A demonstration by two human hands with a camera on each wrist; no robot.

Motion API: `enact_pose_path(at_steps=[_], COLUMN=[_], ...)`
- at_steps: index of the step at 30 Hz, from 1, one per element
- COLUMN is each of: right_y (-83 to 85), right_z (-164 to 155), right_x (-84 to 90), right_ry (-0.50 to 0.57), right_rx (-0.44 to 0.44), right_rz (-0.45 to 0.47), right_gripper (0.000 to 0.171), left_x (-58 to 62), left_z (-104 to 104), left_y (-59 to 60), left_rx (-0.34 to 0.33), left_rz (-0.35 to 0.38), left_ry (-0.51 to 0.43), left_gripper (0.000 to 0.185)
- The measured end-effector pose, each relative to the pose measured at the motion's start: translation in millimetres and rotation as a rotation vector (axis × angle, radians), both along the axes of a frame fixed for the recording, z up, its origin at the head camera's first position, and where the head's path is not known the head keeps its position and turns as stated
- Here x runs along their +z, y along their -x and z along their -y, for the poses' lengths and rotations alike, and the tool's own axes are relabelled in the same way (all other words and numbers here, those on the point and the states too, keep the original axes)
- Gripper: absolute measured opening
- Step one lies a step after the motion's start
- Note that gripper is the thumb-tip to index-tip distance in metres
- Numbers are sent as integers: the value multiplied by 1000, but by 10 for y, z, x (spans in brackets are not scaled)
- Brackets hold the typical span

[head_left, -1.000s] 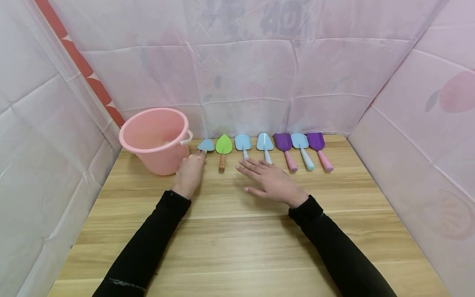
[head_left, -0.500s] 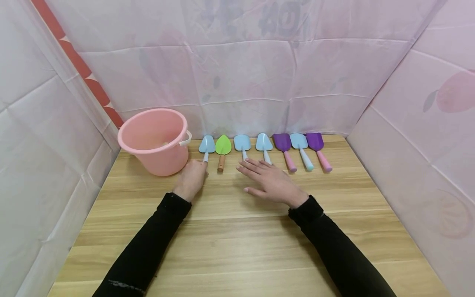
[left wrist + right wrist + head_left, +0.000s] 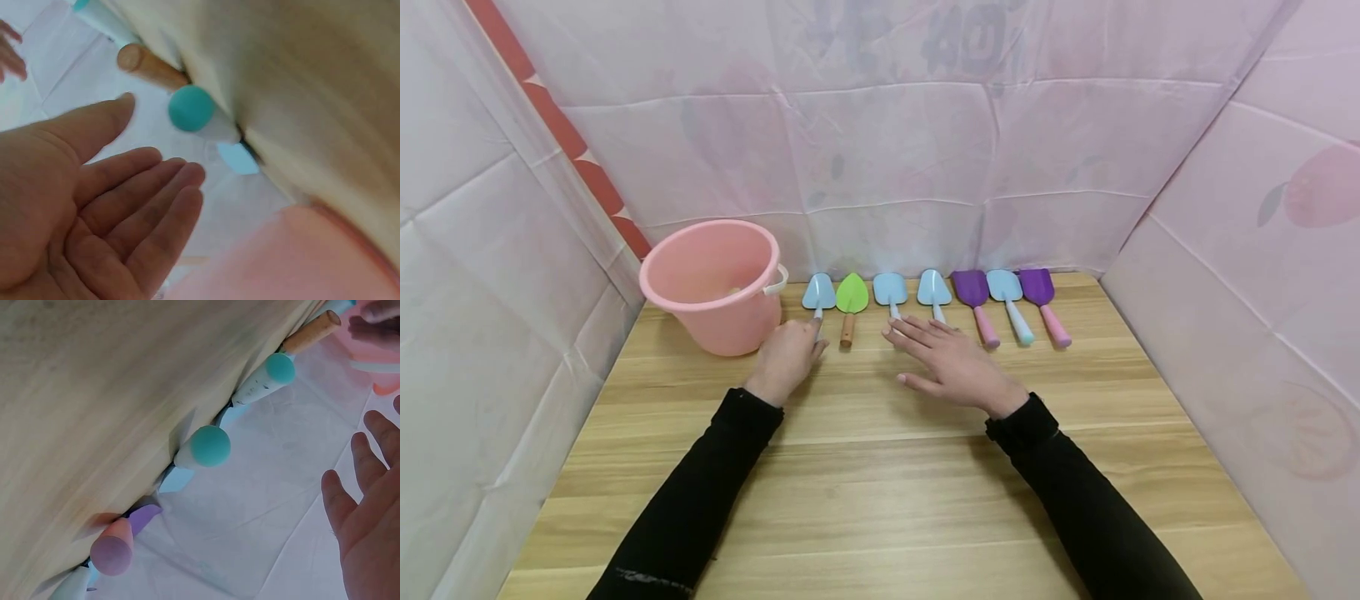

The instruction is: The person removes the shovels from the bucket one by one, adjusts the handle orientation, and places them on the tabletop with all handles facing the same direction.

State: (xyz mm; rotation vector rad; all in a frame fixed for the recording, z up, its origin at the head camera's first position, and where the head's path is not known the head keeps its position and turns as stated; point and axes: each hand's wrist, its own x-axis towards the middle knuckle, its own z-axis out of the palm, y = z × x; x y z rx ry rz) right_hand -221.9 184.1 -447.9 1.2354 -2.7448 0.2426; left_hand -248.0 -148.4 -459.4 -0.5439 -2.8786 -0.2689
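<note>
Left hand at the leftmost trowel's handle, beside the bucket

I see my left hand (image 3: pixel 786 358) left of centre in the head view, fingers relaxed and open in the left wrist view, holding nothing; its fingertips reach the handle end of the light blue trowel (image 3: pixel 817 293), which lies just above it, long axis running away from me, blade toward the back wall. My right hand (image 3: pixel 951 362) lies flat with fingers spread apart, near the next blue trowels' handles, farther from that one. The pink bucket (image 3: pixel 715 283) stands just left of the trowel. Seven toy trowels line the back of the wooden surface (image 3: pixel 880 500); pink sheeting (image 3: pixel 925 150) walls it in.
</note>
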Motion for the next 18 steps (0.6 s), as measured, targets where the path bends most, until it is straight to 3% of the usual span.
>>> enact_pose_path(at_steps=[3,4,8,14,18], right_y=[7,9,7,4,16], right_z=[10,17,49,103,135], right_x=[11,13,40,105,143], right_ry=[-6,-6,2,28,30], right_rx=[-11,-13,-25,-24,-29], right_rz=[3,0,-1,-15,-23], right_gripper=[78,78,78,79,79], left_x=[105,231,384,584,696], left_z=[-2,-29,9,140,268], left_y=[-35,-104,-127,-178,-193], left_rx=[-16,-20,-63,-108,-85], left_rz=[-68,-70,-163,-333,-383], left_ry=[3,2,-17,-126,-191], left_gripper=[36,36,41,40,41])
